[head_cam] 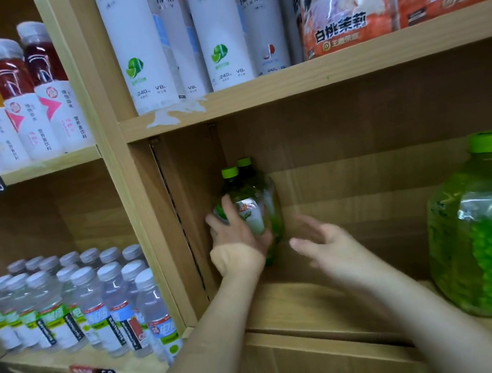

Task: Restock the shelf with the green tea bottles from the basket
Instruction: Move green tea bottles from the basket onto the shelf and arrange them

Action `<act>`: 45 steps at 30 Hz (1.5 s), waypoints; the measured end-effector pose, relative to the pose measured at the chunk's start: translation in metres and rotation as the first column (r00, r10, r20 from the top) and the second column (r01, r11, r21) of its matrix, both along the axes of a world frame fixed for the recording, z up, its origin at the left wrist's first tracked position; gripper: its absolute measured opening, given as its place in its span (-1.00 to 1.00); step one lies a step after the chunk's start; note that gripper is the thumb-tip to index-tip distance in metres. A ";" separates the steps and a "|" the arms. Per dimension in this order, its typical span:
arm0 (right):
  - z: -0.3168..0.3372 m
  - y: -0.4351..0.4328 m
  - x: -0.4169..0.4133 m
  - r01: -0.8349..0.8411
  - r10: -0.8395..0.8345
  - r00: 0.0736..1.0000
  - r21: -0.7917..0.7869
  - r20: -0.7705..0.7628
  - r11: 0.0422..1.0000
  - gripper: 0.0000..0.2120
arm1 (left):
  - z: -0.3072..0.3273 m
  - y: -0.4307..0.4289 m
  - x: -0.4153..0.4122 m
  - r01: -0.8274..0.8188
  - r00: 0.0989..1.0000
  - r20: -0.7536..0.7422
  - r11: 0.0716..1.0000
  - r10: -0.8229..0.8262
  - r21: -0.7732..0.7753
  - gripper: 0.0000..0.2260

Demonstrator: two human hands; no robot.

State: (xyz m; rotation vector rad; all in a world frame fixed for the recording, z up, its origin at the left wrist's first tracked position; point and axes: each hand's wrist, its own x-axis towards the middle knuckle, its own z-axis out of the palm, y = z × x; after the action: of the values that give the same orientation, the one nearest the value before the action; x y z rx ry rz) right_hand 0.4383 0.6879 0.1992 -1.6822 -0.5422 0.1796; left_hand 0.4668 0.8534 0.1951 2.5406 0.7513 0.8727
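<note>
Two green tea bottles stand deep in the back left corner of the wooden shelf (336, 297). My left hand (236, 246) grips the front green tea bottle (249, 205) around its lower body. The second green tea bottle (248, 169) stands right behind it, mostly hidden. My right hand (324, 240) hovers beside them with fingers spread and holds nothing. A large green tea bottle (486, 228) with a lime cap stands at the shelf's front right. The basket is out of view.
White drink bottles (213, 30) and orange packs (344, 0) fill the shelf above. The left bay holds red and orange juice bottles (15, 100) and several clear water bottles (89, 304). A wooden divider (149, 234) separates the bays.
</note>
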 end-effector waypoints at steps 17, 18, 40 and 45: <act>0.010 -0.220 -0.058 0.830 -0.744 0.334 0.193 0.578 0.523 -0.33 | -0.009 -0.196 -0.076 0.811 0.573 0.204 0.515 -0.794 -0.277 -0.13; 0.008 -0.228 -0.055 0.813 -0.764 0.443 0.150 0.470 0.563 -0.17 | -0.010 -0.207 -0.073 0.811 0.573 0.216 0.507 -0.791 -0.293 -0.08; -0.008 -0.260 -0.006 0.048 -0.048 0.999 0.019 -0.011 0.999 -0.05 | -0.026 -0.159 -0.029 0.703 0.705 0.266 0.594 -0.658 -0.391 -0.13; -0.020 -0.232 -0.003 0.162 -0.167 0.984 0.067 0.067 0.984 -0.03 | -0.022 -0.139 -0.009 0.653 0.751 0.274 0.613 -0.601 -0.444 -0.12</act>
State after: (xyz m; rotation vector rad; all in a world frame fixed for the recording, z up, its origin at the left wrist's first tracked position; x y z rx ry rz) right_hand 0.4350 0.4559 0.1788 -1.6699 -0.4552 -0.0180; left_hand 0.4575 0.7139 0.1733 2.0046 -0.0053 0.4512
